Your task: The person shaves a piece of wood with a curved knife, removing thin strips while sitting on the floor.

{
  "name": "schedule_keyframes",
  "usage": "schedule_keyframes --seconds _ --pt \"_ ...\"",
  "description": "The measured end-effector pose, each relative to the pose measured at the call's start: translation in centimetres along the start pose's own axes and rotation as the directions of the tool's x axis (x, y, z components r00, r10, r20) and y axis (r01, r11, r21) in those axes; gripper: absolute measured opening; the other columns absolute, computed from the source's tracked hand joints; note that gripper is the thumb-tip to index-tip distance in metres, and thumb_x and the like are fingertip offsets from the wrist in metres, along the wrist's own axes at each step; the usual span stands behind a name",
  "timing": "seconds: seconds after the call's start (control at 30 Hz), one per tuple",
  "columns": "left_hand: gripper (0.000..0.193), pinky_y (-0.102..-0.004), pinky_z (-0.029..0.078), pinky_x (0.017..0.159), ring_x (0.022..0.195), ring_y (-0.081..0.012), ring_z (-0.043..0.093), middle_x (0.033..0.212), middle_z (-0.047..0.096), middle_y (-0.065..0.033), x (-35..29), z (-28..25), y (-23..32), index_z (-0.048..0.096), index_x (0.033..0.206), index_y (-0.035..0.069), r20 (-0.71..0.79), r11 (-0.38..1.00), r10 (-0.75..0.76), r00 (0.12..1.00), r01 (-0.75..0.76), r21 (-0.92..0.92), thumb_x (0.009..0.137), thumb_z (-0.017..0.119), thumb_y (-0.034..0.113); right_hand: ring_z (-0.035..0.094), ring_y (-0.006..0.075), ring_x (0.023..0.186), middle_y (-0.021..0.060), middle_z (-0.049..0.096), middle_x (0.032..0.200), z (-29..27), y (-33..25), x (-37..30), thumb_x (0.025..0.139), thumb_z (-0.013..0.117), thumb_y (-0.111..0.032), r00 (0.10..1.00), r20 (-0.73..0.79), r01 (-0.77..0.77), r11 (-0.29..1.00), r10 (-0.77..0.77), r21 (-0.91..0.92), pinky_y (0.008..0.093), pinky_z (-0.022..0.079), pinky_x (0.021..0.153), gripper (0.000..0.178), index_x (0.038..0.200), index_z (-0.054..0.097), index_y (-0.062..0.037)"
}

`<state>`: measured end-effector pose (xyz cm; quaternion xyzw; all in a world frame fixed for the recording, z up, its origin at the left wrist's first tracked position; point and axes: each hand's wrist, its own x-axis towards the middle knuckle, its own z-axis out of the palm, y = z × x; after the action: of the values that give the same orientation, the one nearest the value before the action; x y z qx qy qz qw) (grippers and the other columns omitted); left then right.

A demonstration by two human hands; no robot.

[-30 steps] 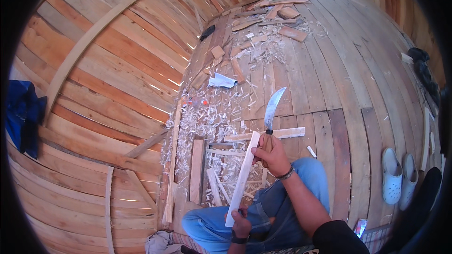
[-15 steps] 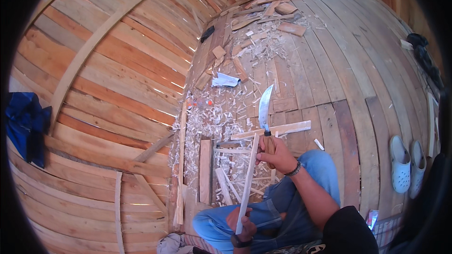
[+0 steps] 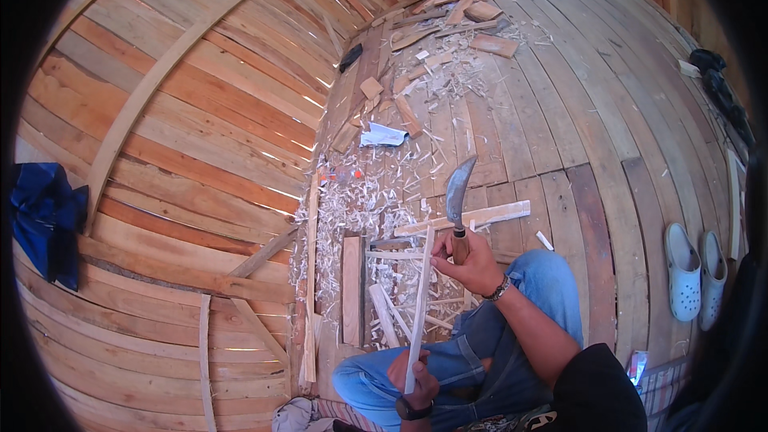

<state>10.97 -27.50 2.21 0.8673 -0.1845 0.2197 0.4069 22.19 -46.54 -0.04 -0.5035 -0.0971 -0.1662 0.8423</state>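
My right hand (image 3: pixel 474 262) grips the wooden handle of a knife with a curved, hooked blade (image 3: pixel 458 189), which points up and away from me. Low in front of my lap, my left hand (image 3: pixel 418 380) is closed round the near end of a pale, narrow wood strip (image 3: pixel 420 304). The strip slants upward, and its far end lies beside the fingers of my right hand; whether they touch it I cannot tell. My crossed legs in blue jeans (image 3: pixel 544 292) are under both hands.
Curled wood shavings (image 3: pixel 344 208) and cut sticks (image 3: pixel 384 316) litter the floor before me. A longer board (image 3: pixel 480 218) lies past the knife, and a thick plank (image 3: pixel 352 292) at left. A plank wall (image 3: pixel 184 128) rises on the left; grey clogs (image 3: pixel 683 272) stand at right.
The knife has turned in my right hand, so its blade looks darker and its tip leans further right. The strip has tipped slightly more upright. My left hand has barely moved.
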Motion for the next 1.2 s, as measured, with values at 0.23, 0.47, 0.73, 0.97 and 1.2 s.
schedule_keyframes --seconds 0.23,0.47,0.73,0.97,1.2 --pt "0.05 -0.029 0.033 0.039 0.041 -0.0181 0.047 0.048 0.046 -0.0071 0.0 0.0 -0.1 0.056 0.064 -0.002 0.009 1.0 0.015 1.0 -0.014 -0.02 0.091 0.035 0.034 0.053 0.0096 0.075 0.0049 0.057 0.078 -0.3 0.3 0.0 0.074 0.065 -0.001 1.0 -0.004 -0.02 0.999 0.02 -0.028 0.0266 0.044 0.066 0.024 0.079 0.042 -0.004" --pt "0.046 -0.0308 0.035 0.039 0.04 -0.0208 0.048 0.048 0.047 -0.0085 0.4 0.1 0.4 0.055 0.062 -0.003 0.031 0.995 0.092 0.995 -0.091 -0.036 0.091 0.037 0.028 0.053 0.0089 0.071 0.0032 0.057 0.074 0.3 0.9 -0.2 0.071 0.065 -0.005 0.996 -0.092 -0.006 0.992 -0.005 -0.125 0.0254 0.044 0.065 0.023 0.08 0.043 -0.0043" --pt "0.047 -0.0296 0.032 0.039 0.041 -0.0188 0.046 0.046 0.044 -0.0068 -0.2 -0.1 0.8 0.055 0.062 -0.002 -0.028 0.996 -0.089 0.996 0.089 -0.005 0.088 0.035 0.033 0.055 0.0085 0.065 0.0025 0.057 0.07 0.5 1.8 -0.3 0.071 0.065 -0.004 0.967 -0.24 0.026 0.971 -0.084 -0.236 0.0254 0.046 0.062 0.023 0.081 0.045 -0.0031" --pt "0.052 -0.0267 0.032 0.043 0.045 -0.0144 0.045 0.049 0.045 -0.0038 -0.4 -0.7 1.0 0.057 0.064 0.0 -0.22 0.948 -0.319 0.922 0.314 -0.055 0.085 0.035 0.042 0.052 0.0064 0.061 0.0016 0.056 0.069 -1.4 2.2 0.4 0.071 0.066 -0.004 0.919 -0.389 -0.167 0.962 0.072 -0.217 0.0231 0.046 0.058 0.02 0.079 0.049 -0.0021" --pt "0.055 -0.0266 0.034 0.043 0.045 -0.0144 0.046 0.049 0.046 -0.0043 -0.7 -1.0 0.7 0.058 0.065 -0.001 -0.21 0.94 -0.34 0.917 0.339 -0.043 0.085 0.033 0.044 0.053 0.0065 0.067 0.0019 0.058 0.074 -0.6 0.7 0.4 0.072 0.067 -0.004 0.968 -0.251 -0.044 0.959 -0.029 -0.279 0.0228 0.045 0.06 0.019 0.083 0.052 -0.0019"
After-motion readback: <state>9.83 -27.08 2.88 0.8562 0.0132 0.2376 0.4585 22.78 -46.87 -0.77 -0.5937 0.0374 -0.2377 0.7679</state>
